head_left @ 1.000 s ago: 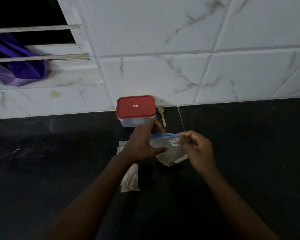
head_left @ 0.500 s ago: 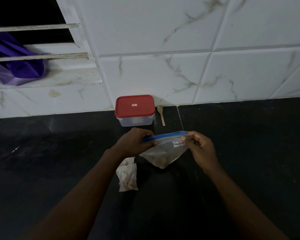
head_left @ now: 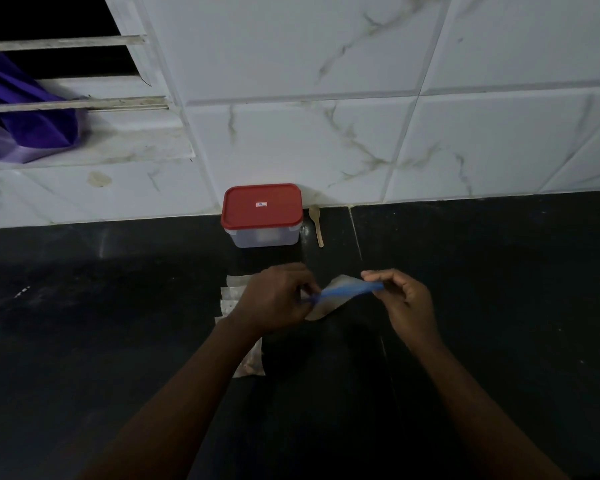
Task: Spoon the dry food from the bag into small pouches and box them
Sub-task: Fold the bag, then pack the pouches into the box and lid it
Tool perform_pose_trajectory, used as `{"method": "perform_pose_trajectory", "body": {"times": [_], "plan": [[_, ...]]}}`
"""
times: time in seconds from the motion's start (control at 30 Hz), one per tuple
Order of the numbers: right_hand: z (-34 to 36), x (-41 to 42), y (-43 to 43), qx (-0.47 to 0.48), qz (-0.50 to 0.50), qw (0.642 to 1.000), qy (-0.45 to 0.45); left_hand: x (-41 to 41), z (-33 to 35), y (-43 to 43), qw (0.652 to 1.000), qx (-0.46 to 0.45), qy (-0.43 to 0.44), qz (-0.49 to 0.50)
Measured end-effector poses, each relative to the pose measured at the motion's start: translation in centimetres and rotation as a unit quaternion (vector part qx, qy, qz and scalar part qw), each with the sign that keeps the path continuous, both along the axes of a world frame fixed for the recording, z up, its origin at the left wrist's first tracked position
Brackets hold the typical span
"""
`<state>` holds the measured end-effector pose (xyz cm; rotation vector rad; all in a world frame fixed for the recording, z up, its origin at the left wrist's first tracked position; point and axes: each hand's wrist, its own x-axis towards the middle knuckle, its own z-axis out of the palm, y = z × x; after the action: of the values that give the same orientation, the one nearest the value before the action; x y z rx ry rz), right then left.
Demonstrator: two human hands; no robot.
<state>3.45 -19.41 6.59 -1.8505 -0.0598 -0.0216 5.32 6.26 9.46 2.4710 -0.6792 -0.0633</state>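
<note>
Both hands hold a clear zip bag (head_left: pixel 329 301) with a blue seal strip, some brown dry food showing inside. My left hand (head_left: pixel 274 299) pinches the strip's left end and my right hand (head_left: pixel 404 296) pinches its right end, just above the black counter (head_left: pixel 118 323). Small clear pouches (head_left: pixel 231 294) lie on the counter under my left wrist, and one with brown contents (head_left: pixel 252 363) shows beside my left forearm. A clear box with a red lid (head_left: pixel 262 213) stands shut against the wall. A small wooden spoon (head_left: pixel 316 225) lies to its right.
A white marble-tiled wall (head_left: pixel 361 116) rises behind the counter. A window ledge at the upper left holds a purple bag (head_left: pixel 25 129).
The bag has tilted, its blue strip now slanting down to the left and its body turned away. My hands moved slightly away from me, and the pouches are more covered by my left arm.
</note>
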Motion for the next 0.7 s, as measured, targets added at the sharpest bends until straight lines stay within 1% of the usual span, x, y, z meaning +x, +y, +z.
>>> {"method": "perform_pose_trajectory", "body": {"times": [0.07, 0.17, 0.2, 0.23, 0.27, 0.3, 0.37, 0.43, 0.5, 0.57, 0.6, 0.63, 0.7], "plan": [[-0.8, -0.6, -1.1, -0.047, 0.064, 0.996, 0.038, -0.8, -0.5, -0.6, 0.996, 0.024, 0.079, -0.045], [-1.5, -1.6, -2.6, -0.095, 0.200, 0.969, 0.108, -2.3, -1.6, -1.8, 0.979, 0.070, 0.174, -0.085], [-1.6, -1.9, -2.9, -0.111, 0.214, 0.962, 0.127, -2.8, -2.2, -2.3, 0.969, 0.075, 0.212, -0.099], [-1.7, -2.2, -3.0, -0.127, 0.203, 0.960, 0.145, -3.3, -2.6, -2.7, 0.960, 0.063, 0.248, -0.111], [-1.6, -2.5, -3.0, -0.145, 0.168, 0.962, 0.155, -3.6, -3.2, -3.0, 0.954, 0.038, 0.274, -0.117], [-1.7, -2.6, -2.8, -0.164, 0.126, 0.965, 0.160, -3.8, -3.7, -3.2, 0.953, 0.014, 0.280, -0.111], [-2.1, -2.4, -2.2, -0.213, 0.081, 0.964, 0.139, -3.6, -4.6, -3.3, 0.967, -0.019, 0.247, -0.058], [-2.7, -2.1, -1.5, -0.256, 0.075, 0.960, 0.090, -3.0, -5.3, -3.3, 0.981, -0.048, 0.185, 0.043], [-3.3, -1.5, -0.7, -0.276, 0.082, 0.955, 0.069, -1.8, -5.5, -2.8, 0.977, -0.074, 0.132, 0.153], [-3.5, -0.7, 0.2, -0.338, 0.113, 0.932, 0.060, -0.2, -6.3, -1.8, 0.967, -0.062, 0.107, 0.221], [-3.5, -0.2, 0.8, -0.364, 0.134, 0.920, 0.055, 0.5, -6.9, -1.3, 0.964, -0.042, 0.113, 0.238], [-3.6, 0.2, 1.4, -0.364, 0.147, 0.918, 0.053, 1.2, -7.6, -0.8, 0.961, -0.018, 0.126, 0.245], [-3.7, 1.0, 2.4, -0.327, 0.151, 0.931, 0.059, 2.0, -8.4, -0.4, 0.960, 0.025, 0.152, 0.235]]}}
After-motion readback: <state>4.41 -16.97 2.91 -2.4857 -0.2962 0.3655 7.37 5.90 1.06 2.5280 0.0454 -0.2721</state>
